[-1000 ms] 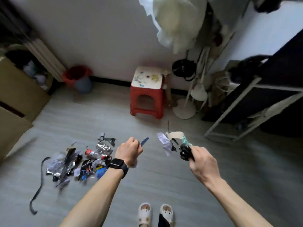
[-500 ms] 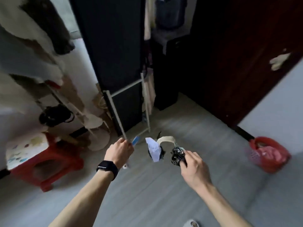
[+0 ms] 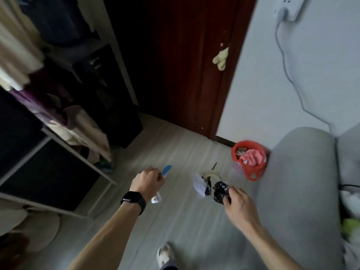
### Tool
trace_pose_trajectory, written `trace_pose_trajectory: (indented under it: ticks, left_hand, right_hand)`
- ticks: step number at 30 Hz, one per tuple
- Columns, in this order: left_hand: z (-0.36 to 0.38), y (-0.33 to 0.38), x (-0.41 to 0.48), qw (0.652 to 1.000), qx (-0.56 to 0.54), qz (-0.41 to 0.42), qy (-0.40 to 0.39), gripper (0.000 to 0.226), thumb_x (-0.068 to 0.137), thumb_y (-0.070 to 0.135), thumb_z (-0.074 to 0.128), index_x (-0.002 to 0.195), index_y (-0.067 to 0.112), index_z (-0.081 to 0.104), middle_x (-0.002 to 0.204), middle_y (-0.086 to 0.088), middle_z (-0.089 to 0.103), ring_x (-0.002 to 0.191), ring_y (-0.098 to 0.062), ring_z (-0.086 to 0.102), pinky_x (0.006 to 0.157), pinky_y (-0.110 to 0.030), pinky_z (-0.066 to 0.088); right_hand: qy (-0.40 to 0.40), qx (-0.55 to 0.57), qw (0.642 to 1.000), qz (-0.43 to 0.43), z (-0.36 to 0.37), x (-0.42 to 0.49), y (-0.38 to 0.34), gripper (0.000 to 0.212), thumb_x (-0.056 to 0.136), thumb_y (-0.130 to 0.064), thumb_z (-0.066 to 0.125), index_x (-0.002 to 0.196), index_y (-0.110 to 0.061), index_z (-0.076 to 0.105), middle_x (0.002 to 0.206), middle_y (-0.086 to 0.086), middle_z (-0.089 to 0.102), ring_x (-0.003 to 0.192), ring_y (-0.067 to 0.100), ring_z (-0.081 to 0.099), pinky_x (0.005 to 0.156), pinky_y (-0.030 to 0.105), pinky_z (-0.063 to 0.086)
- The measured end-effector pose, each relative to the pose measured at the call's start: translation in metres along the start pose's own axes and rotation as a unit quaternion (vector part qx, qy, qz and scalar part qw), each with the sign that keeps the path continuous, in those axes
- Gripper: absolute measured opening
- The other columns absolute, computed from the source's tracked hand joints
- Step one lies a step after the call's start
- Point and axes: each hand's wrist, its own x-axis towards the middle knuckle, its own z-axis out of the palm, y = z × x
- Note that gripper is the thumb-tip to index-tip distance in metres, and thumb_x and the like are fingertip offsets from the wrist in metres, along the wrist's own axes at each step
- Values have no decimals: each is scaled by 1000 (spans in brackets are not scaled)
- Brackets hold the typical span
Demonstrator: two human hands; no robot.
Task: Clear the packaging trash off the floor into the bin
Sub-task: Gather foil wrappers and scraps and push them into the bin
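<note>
- The left hand [image 3: 147,181] is clenched round a blue strip [image 3: 167,171] that pokes out past the knuckles. A white scrap [image 3: 156,198] hangs below the fist.
- The right hand [image 3: 236,203] pinches a black wad [image 3: 221,191]. A white paper [image 3: 198,185] and a cream band [image 3: 211,173] dangle off the wad's left side.
- So this load of trash is up in both hands, above the floor [image 3: 185,221], and not yet binned.
- There's the bin [image 3: 255,172], red, ahead and to the right, on the floor by the wall and hard against the grey sofa [image 3: 302,182]. A pink heap [image 3: 252,157] and some scraps already sit inside it.
- The step in hand looks like the carry-over, with the drop to come.
- To do it well, both hands should be right over the rim before anything is released, because light scraps flutter and drift.
- The right hand is nearer the bin, so it probably goes first. Lower the dangling paper and band into the mouth, then let the wad follow.
- Release low, since that pink heap sits high and a drop from above could bounce out.
- Watch the white scrap under the left fist. It looks loosely caught and may slip before the bin.
</note>
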Motion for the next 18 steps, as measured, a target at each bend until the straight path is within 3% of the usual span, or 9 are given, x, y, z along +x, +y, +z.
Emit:
trace_pose_trajectory:
  ticks: [5, 8, 12, 18]
  left_hand:
    - [10, 77, 113, 997, -7, 59, -58, 21, 92, 33, 47, 81, 20, 59, 85, 3, 51, 73, -23, 58, 62, -31, 45]
    - [17, 128, 182, 990, -9, 102, -92, 20, 93, 32, 48, 81, 19, 58, 86, 3, 51, 71, -19, 55, 61, -30, 41]
    - [26, 204, 266, 981, 6, 157, -117, 22, 94, 31, 48, 85, 15, 60, 89, 3, 52, 71, -16, 52, 62, -27, 39]
    - [66, 308, 357, 975, -1, 168, -148, 25, 93, 35, 50, 90, 16, 64, 97, 1, 59, 80, -22, 62, 73, -36, 55]
  right_hand:
    - [-33, -30, 992, 115, -9, 71, 73, 25, 58, 0, 83, 75, -6, 66, 69, 9, 66, 61, 32, 64, 46, 32, 48]
    - [-42, -24, 980, 191, -10, 115, 119, 12, 75, -7, 73, 84, -5, 67, 84, 15, 69, 75, 37, 65, 59, 38, 50]
    - [-71, -8, 970, 233, -16, 180, 178, 22, 94, -20, 54, 113, -11, 62, 108, 12, 66, 94, 33, 63, 73, 36, 44]
    - [-76, 35, 956, 283, -17, 269, 260, 18, 87, -27, 60, 99, -16, 68, 96, 12, 70, 79, 33, 64, 64, 35, 48]
